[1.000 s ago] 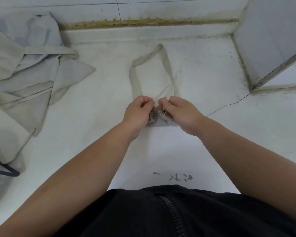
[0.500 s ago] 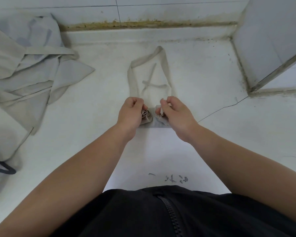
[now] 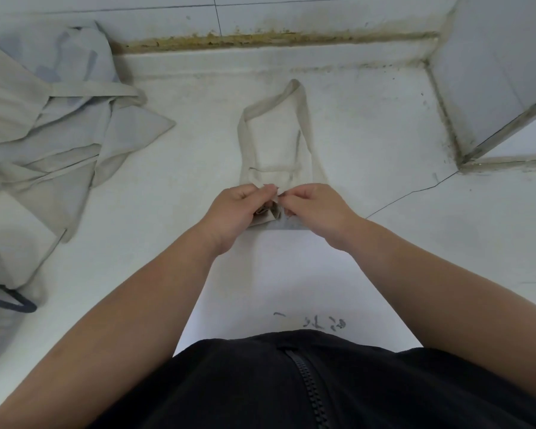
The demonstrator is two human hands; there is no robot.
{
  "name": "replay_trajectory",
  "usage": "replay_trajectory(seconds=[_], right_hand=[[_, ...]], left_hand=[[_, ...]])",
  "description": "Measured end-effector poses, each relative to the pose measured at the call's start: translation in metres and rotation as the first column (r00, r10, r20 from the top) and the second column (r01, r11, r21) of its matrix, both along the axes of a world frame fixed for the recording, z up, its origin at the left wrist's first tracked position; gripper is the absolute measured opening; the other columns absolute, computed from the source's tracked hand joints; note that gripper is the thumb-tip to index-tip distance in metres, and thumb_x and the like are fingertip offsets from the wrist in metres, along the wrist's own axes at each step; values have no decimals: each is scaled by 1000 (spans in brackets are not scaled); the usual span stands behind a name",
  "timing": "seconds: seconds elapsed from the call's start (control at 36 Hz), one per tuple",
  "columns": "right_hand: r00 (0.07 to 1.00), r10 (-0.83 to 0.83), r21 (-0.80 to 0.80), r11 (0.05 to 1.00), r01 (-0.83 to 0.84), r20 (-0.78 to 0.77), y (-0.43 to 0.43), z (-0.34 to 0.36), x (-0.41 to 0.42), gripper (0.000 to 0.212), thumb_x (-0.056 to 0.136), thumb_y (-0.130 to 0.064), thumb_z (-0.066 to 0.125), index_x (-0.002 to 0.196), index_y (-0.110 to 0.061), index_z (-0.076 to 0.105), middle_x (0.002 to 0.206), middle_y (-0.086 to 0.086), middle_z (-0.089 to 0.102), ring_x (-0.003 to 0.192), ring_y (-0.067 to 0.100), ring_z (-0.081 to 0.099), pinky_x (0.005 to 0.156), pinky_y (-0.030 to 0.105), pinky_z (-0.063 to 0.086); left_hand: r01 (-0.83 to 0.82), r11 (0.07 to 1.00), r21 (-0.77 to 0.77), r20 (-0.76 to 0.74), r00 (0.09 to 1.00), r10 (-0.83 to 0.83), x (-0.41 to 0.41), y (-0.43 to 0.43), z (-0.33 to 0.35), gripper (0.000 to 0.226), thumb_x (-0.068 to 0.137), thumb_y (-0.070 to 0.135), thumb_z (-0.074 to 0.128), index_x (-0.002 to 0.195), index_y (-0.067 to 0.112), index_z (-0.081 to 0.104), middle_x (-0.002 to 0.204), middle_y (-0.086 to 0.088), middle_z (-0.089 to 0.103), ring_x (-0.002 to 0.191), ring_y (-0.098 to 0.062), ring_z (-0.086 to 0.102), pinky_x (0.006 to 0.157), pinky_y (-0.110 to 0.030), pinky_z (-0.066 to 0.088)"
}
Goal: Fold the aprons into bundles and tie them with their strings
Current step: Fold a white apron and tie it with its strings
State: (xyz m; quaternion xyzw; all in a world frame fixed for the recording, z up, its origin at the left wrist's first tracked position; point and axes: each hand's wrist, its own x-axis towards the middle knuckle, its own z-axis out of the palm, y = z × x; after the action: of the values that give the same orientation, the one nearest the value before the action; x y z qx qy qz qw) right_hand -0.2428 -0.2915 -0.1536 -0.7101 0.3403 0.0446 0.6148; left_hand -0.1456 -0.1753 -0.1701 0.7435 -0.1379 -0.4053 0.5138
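While both hands met at the ctr of the frame, the folded apron (image 3: 265, 216) sat on the white counter (image 3: 155, 212) right under them, a small grey-beige bundle mostly hidden by knuckles. The left hand (image 3: 231, 209) had its fingers curled round the bundle's left end. The right hand (image 3: 317, 209) pinched a bit of cloth or string btwn thumb and forefinger, and the fingertips of the two hands nearly touched. Which strand each held couldn't be told. Above the hands, the apron's wide strap (image 3: 268, 104) lay as a flat loop reaching toward top ctr, w/ a thin string (image 3: 274, 166) crossing inside it. Upper left: a crumpled pile of aprons (image 3: 44, 128), well apart from the bundle, straps trailing down the left edge. Lower left: a dark rim (image 3: 11, 301), partly under that cloth. A hairline crack (image 3: 412, 193) ran right of the hands toward a tiled pillar (image 3: 492, 72) at upper right. A grimy seam (image 3: 276, 40) lined the back wall. Bottom of frame: a black zip-up top (image 3: 260, 382), w/ scribbled marks (image 3: 311, 322) on the counter just above it.
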Motion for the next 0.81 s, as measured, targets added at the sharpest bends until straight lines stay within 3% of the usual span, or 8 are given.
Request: replay_trajectory(seconds=[0.08, 0.19, 0.28, 0.33, 0.5, 0.56, 0.67, 0.81], right_hand=[[999, -45, 103, 994, 44, 0, -6, 3, 0, 24, 91, -9, 43, 77, -11, 61, 73, 2, 59, 67, 9, 53, 68, 21, 41], [1000, 25, 61, 998, -25, 11, -6, 4, 1, 29, 96, -25, 53, 72, -12, 64, 60, -8, 59, 50, -2, 51, 51, 7, 40], [999, 29, 43, 999, -29, 14, -4, 4, 2, 32, 88, -38, 63, 81, -7, 66, 69, -5, 59, 56, 1, 51, 55, 9, 42], [995, 95, -9, 995, -95, -13, -4, 5, 1, 33, 84, -39, 68, 67, -14, 54, 60, -13, 54, 53, -2, 47, 51, 10, 36], [993, 99, -172, 979, -110, -68, 1, 1, 3, 23, 90, -24, 60, 69, -20, 51, 60, -7, 47, 55, 7, 45, 44, 11, 31], [999, 16, -76, 997, -20, -46, 4, -1, 5, 8, 93, -18, 54, 86, -21, 56, 69, -4, 55, 66, 10, 52, 52, 15, 37], [994, -109, 200, 974, 103, 18, -5, 4, 8, 28, 88, 2, 54, 97, -23, 61, 83, -3, 58, 69, 7, 55, 60, 13, 44], [943, -325, 489, 836, 249, 75, -13, 8, 1, 31, 88, 7, 52, 113, -11, 60, 83, -3, 56, 60, 9, 58, 46, 16, 43]], left_hand=[[25, 999, -21, -35, 999, -26, 2, 3, -1, 27, 94, 31, 57, 75, 12, 64, 63, 14, 61, 58, 4, 53, 59, -5, 40], [143, 990, -11, -36, 989, -144, 3, 6, -1, 29, 98, 28, 50, 100, 7, 70, 96, -2, 67, 86, -7, 58, 81, -14, 45], [144, 989, -9, -37, 989, -145, 3, 6, -1, 33, 96, 34, 52, 98, 7, 71, 98, -3, 69, 89, -9, 58, 90, -21, 44], [147, 989, -21, -55, 987, -148, 3, 6, -1, 29, 96, 32, 53, 95, 12, 73, 98, -1, 71, 92, -10, 62, 94, -26, 46], [28, 993, -118, -95, 995, -39, 2, 7, -2, 13, 91, 18, 62, 90, 12, 73, 92, -2, 73, 87, -13, 66, 82, -19, 51], [-10, 991, -136, -131, 991, -8, 2, 6, -1, 11, 90, 16, 63, 88, 14, 73, 86, -3, 71, 82, -12, 64, 78, -18, 51], [-55, 986, -157, -196, 980, 23, 2, 6, -1, 12, 90, 17, 62, 84, 19, 73, 80, 2, 72, 80, -10, 66, 80, -20, 53], [-63, 985, -162, -181, 983, 33, -1, 6, -2, 10, 89, 15, 64, 91, 18, 73, 83, 4, 73, 83, -6, 66, 77, -13, 51]])
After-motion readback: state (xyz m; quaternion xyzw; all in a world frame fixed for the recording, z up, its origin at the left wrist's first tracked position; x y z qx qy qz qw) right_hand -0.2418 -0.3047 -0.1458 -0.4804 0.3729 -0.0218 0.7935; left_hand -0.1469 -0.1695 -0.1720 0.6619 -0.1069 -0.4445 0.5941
